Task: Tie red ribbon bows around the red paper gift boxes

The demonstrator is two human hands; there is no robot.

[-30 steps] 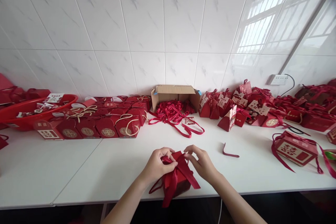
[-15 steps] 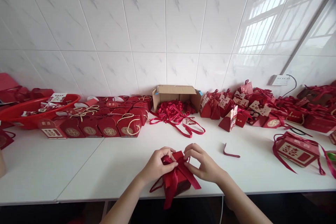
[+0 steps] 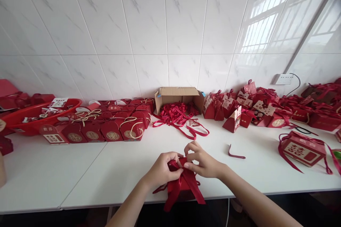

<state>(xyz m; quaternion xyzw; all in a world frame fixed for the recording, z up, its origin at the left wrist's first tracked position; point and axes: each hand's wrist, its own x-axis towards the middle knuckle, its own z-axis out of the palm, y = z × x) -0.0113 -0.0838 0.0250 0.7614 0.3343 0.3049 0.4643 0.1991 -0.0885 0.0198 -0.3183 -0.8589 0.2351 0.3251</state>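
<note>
A small red gift box [image 3: 181, 186] stands at the table's front edge, with a dark red satin ribbon [image 3: 193, 186] over its top. The ribbon's two tails hang down the near side. My left hand [image 3: 165, 169] is closed on a loop of this ribbon, thumb and fingers pinching near the knot. On the other side, my right hand [image 3: 203, 161] has its thumb and fingertips pressed together on the ribbon by the knot. The fingers partly hide the knot itself.
Behind stands an open cardboard box [image 3: 177, 91] spilling red ribbons [image 3: 178, 113]. Rows of red boxes [image 3: 92, 133] fill the left, beside a red basin [image 3: 29, 120]. More boxes [image 3: 217, 106] crowd the right. A ribbon scrap [image 3: 236, 156] and a ribboned box [image 3: 303, 149] lie nearer.
My right hand has shifted slightly left, closer to the knot and my left hand. The ribbon tails have swung a little, and the view has tilted slightly.
</note>
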